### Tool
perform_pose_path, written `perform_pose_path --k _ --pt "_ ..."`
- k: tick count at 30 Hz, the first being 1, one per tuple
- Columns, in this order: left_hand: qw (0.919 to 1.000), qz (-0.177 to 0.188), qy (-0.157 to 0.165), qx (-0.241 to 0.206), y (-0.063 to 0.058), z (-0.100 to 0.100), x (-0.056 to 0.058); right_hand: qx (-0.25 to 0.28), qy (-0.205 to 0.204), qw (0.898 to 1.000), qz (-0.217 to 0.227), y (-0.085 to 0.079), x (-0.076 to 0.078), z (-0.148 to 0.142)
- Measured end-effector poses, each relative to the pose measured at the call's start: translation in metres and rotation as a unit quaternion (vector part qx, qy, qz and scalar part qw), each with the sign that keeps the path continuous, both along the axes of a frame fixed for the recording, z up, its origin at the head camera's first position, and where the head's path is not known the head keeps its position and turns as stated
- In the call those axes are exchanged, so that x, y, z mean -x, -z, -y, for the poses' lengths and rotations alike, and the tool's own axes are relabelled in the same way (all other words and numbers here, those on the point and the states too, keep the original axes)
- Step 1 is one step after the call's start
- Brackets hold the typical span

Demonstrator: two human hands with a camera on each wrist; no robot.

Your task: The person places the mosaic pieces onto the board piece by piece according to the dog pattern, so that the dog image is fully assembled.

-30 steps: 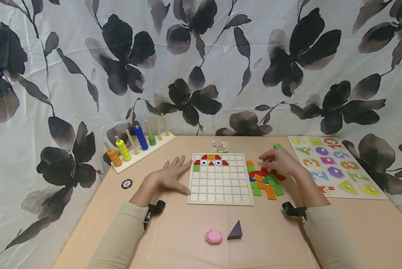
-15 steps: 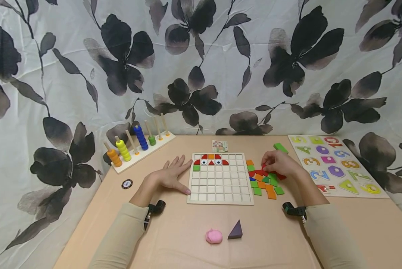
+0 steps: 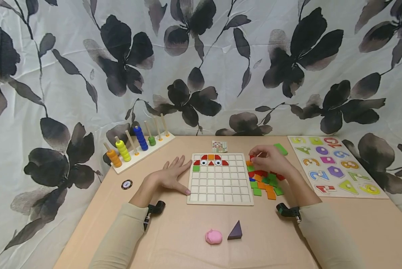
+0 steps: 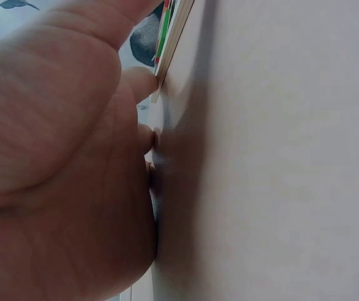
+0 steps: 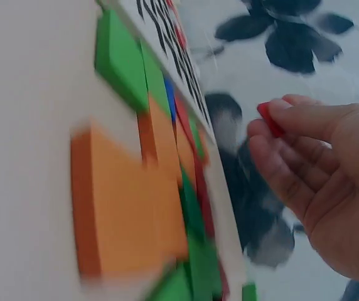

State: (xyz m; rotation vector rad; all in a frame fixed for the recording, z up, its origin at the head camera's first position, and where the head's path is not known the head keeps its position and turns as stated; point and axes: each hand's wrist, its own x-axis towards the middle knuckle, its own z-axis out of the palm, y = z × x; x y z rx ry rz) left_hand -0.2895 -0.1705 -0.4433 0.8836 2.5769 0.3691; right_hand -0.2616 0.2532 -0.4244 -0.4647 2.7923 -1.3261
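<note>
A white grid board [image 3: 220,184] lies mid-table, with red, orange, green and eye-patterned tiles in its upper left squares. My left hand [image 3: 168,176] is spread flat on the table, its thumb and a fingertip touching the board's left edge. In the left wrist view the palm [image 4: 60,125] rests beside the board's edge [image 4: 176,44]. Above the tile pile my right hand [image 3: 271,160] pinches a small red tile [image 5: 271,119] between thumb and fingers. Orange [image 5: 129,207], green, red and blue tiles lie loosely piled right of the board, partly hidden under this hand.
At the back left stands a peg abacus [image 3: 143,149] with coloured rings. A number puzzle board [image 3: 336,168] lies at right, a small picture card [image 3: 219,146] behind the grid. Nearer are a pink lump [image 3: 214,236], a dark purple triangular block [image 3: 235,231] and a round black-and-white disc [image 3: 127,184].
My right hand has taken a red tile from the pile, lifted it and moved left toward the grid board. The left hand has stayed in place.
</note>
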Motion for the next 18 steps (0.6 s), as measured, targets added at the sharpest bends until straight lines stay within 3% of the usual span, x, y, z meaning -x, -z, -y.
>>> perform_pose_path --k 10,18 --pt "1.0 -0.003 0.001 0.0 0.001 0.001 -0.001 -0.013 -0.084 0.996 -0.02 -0.014 0.03 0.079" --pt "1.0 -0.004 0.001 0.001 0.001 0.001 -0.001 -0.041 -0.131 0.991 -0.004 -0.006 0.048 0.128"
